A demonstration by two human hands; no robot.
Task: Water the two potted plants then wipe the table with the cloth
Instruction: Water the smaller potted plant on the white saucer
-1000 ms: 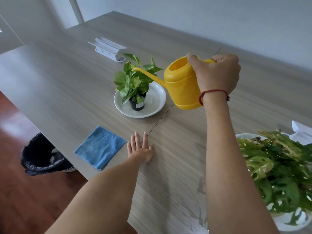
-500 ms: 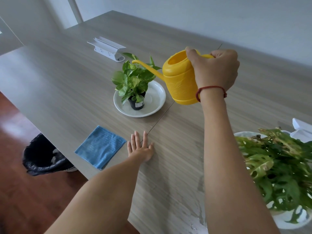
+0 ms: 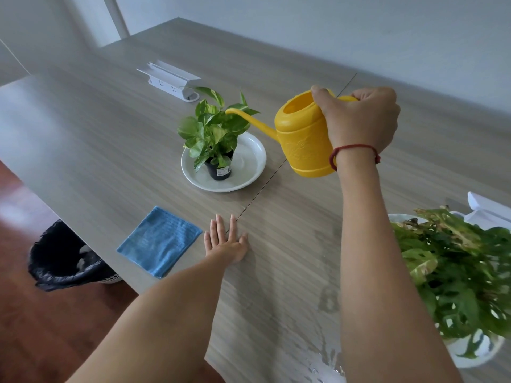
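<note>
While the left hand [image 3: 225,244] stays flat on the bench [image 3: 110,134], right hand [image 3: 359,123] fingers [image 3: 370,94] grip the watering can [image 3: 301,145], spout [image 3: 249,120] edged rightward over the plant [image 3: 213,131].

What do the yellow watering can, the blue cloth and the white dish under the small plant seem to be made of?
The yellow watering can: likely moulded plastic, matte, uniform in colour, with a raised pattern on its side. The blue cloth: probably microfibre, with fine ribs. The white dish: glossy with soft reflections; ceramic or plastic, I cannot tell which.
</note>
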